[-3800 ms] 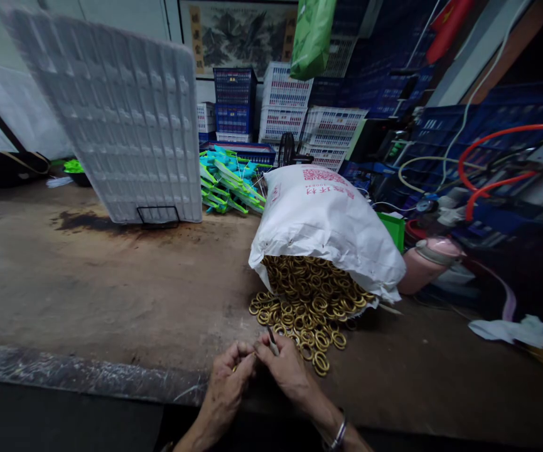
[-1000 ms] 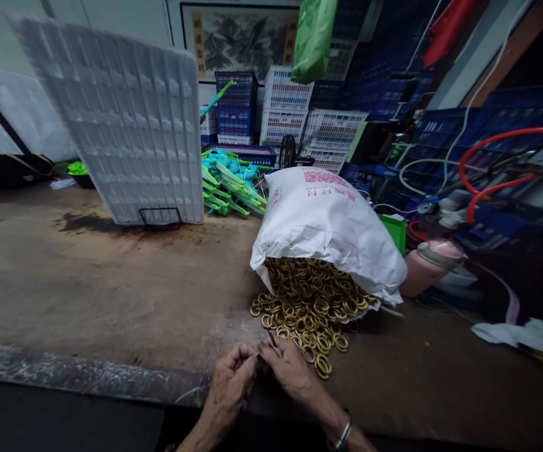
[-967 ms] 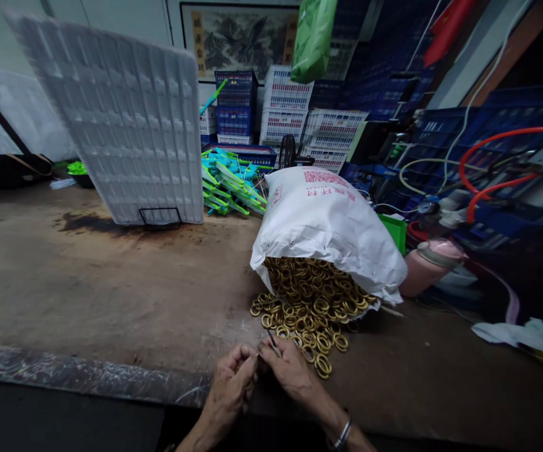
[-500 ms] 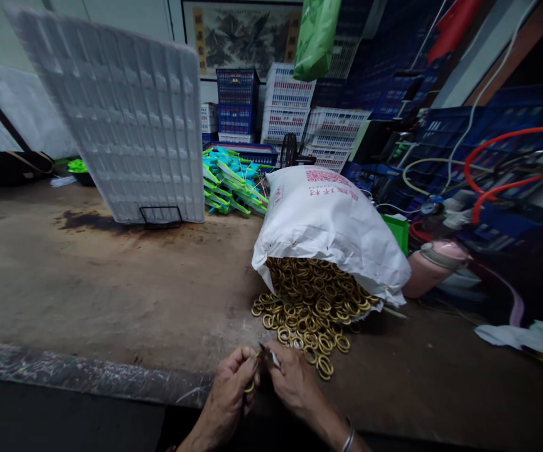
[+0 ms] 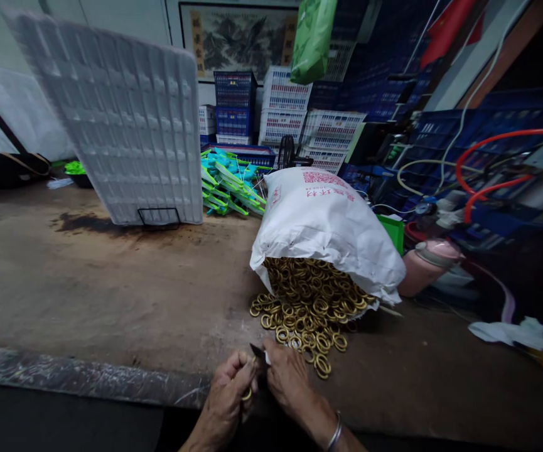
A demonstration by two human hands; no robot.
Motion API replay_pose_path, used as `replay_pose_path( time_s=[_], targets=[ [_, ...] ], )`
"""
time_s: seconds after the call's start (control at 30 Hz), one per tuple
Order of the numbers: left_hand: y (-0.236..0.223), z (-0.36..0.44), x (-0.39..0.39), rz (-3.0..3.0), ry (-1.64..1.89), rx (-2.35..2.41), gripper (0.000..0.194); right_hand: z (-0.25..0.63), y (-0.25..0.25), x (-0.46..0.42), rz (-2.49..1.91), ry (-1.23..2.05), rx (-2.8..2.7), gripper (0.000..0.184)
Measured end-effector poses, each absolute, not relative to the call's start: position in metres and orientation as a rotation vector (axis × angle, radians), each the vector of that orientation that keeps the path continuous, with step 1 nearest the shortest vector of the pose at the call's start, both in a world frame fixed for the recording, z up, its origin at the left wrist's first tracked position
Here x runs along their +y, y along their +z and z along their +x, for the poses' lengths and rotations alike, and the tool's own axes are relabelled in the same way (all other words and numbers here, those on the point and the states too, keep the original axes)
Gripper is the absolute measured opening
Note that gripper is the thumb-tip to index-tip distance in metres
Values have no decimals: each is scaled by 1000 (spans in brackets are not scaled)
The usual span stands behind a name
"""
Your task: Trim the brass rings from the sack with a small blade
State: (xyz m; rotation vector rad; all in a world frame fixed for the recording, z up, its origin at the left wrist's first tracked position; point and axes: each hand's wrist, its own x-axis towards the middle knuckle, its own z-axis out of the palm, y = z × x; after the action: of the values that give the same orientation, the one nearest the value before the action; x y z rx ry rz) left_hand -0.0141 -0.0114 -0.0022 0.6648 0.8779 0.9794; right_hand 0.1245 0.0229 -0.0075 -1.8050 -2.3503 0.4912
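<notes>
Dim, cool light; worktop (image 5: 111,282) palest on its left, dark toward its right end; sack (image 5: 322,213) brightest, the rings (image 5: 316,279) in its mouth shadowed — blackness below the near edge; ribbed panel (image 5: 130,125) smeared at its upper corner — wide-angle stretch.

Table (image 5: 158,301): brown, dark-stained, scuffed along near edge
Panel (image 5: 125,138): upright in wire stand (image 5: 158,217), toward far edge
Plastic pieces (image 5: 228,182): green and blue, heaped between panel and sack
Sack (image 5: 327,220): white, mouth toward near edge
Rings (image 5: 306,321): spilled from mouth
Bottle (image 5: 429,269): pink, right of sack
</notes>
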Motion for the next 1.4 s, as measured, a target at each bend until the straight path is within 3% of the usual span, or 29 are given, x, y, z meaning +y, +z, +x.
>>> replay_pose_path(
  time_s=[0.2,0.77,0.97,1.17,1.4],
  targets=[
    [11,-17,-15,435,949,755,31,136,6,39,-1869,294,-2257,27],
    [-3,-29,-6,209,970,657,22,122,-12,56,-1870,232,-2258,29],
    [-4,-25,0,280,1029,812,27,130,-3,53,-1717,667,-1976,11],
    [-6,-13,8,564,1052,999,43,132,7,43,-1386,1317,-1551,21],
    [-6,-6,9,743,1069,1141,37,125,13,28,-1217,1782,-1198,31]
  ],
)
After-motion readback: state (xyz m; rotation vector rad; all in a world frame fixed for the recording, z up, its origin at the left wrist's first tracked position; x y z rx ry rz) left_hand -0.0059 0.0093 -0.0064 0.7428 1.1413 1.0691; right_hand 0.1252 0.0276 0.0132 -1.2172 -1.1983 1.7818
